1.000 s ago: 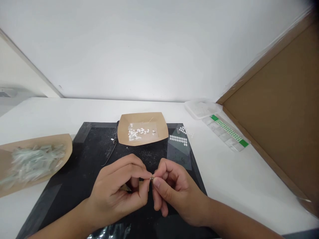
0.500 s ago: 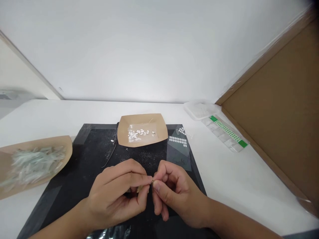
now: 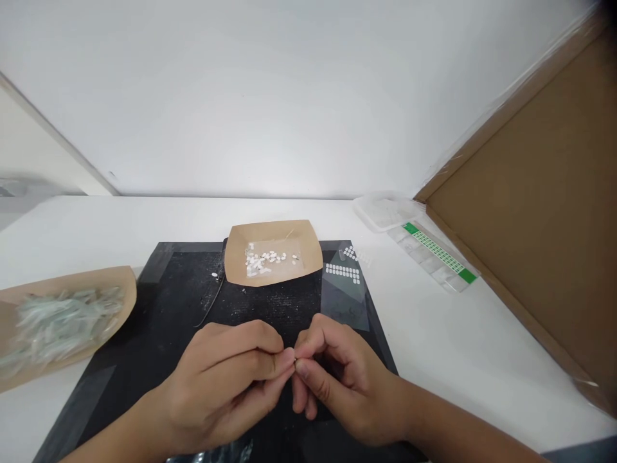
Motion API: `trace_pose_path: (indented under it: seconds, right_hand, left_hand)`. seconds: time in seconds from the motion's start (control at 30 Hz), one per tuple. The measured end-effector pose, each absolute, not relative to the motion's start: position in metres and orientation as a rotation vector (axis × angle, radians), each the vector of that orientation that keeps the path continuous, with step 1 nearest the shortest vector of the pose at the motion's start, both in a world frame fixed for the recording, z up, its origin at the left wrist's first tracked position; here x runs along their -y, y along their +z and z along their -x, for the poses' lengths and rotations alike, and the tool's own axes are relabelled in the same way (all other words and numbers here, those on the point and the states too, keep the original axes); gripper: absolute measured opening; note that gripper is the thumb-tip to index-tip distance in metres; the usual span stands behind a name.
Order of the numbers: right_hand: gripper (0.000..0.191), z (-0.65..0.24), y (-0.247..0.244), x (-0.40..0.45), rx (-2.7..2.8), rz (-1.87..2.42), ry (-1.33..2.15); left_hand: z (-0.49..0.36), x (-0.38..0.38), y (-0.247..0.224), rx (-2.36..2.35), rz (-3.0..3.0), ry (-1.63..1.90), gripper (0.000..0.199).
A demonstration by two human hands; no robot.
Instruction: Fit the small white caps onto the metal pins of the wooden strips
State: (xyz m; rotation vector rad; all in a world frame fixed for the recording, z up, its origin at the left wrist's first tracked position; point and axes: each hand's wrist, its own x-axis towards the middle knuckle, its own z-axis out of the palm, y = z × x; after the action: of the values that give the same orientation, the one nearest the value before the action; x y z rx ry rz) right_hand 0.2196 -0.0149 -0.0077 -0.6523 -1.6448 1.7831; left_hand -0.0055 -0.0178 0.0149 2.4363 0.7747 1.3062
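Note:
My left hand [image 3: 236, 379] and my right hand [image 3: 342, 379] meet fingertip to fingertip above the black mat [image 3: 173, 289]. Both are closed in a pinch, thumb against forefinger. Between the touching tips shows a speck of a tiny dark piece [image 3: 295, 362], too small to name. Just beyond my hands sits a brown paper tray [image 3: 270, 230], with several small white oval pieces [image 3: 263, 258] on a clear film inside it. To the right of that tray lies a clear sheet [image 3: 344, 308] with rows of white oval stickers [image 3: 342, 270].
At the left stands another brown paper tray [image 3: 126, 283] full of clear greenish plastic pieces [image 3: 67, 321]. A clear lidded box [image 3: 385, 212] and a compartment case with a green label [image 3: 438, 254] lie at the back right, near a cardboard panel [image 3: 540, 212]. A thin black cord [image 3: 212, 305] rests on the mat.
My left fingers have closed together, and the yellowish bit that showed under them is now hidden. The fingertips of both hands press closer together. The camera view has shifted slightly.

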Motion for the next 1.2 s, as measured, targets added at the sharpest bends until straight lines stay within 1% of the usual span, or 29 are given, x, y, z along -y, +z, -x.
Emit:
trace_pose_path:
  seconds: [0.2, 0.27, 0.4, 0.53, 0.63, 0.77, 0.93, 1.1, 1.2]
  right_hand:
    - [0.014, -0.225, -0.005, 0.013, 1.793, 0.613, 1.725]
    - [0.012, -0.225, -0.003, 0.011, 1.862, 0.629, 1.623]
    - [0.009, -0.223, -0.004, 0.005, 1.967, 0.637, 1.373]
    - [0.016, -0.222, -0.009, 0.003, 1.925, 0.561, 1.226]
    - [0.023, -0.222, -0.012, 0.002, 1.923, 0.564, 1.180]
    - [0.022, -0.222, -0.013, 0.002, 1.914, 0.583, 1.173]
    - [0.025, -0.221, -0.012, 0.004, 1.922, 0.590, 1.166]
    - [0.017, -0.219, -0.012, 0.000, 1.974, 0.541, 1.008]
    - [0.016, -0.220, -0.012, -0.003, 2.042, 0.507, 0.898]
  left_hand:
    - [0.007, 0.017, 0.011, -0.724, -2.341, 1.207, 0.017]
    - [0.007, 0.016, 0.009, -0.720, -2.282, 1.214, 0.018]
    - [0.008, 0.011, 0.009, -0.738, -2.249, 1.213, 0.025]
    - [0.009, 0.010, 0.011, -0.772, -2.110, 1.233, 0.027]
    - [0.007, 0.012, 0.010, -0.764, -2.041, 1.241, 0.024]
    - [0.007, 0.014, 0.008, -0.792, -2.004, 1.269, 0.024]
    - [0.007, 0.016, 0.007, -0.778, -1.941, 1.243, 0.027]
    - [0.005, 0.018, 0.004, -0.809, -1.893, 1.180, 0.029]
    - [0.003, 0.018, 0.004, -0.807, -1.932, 1.168, 0.026]
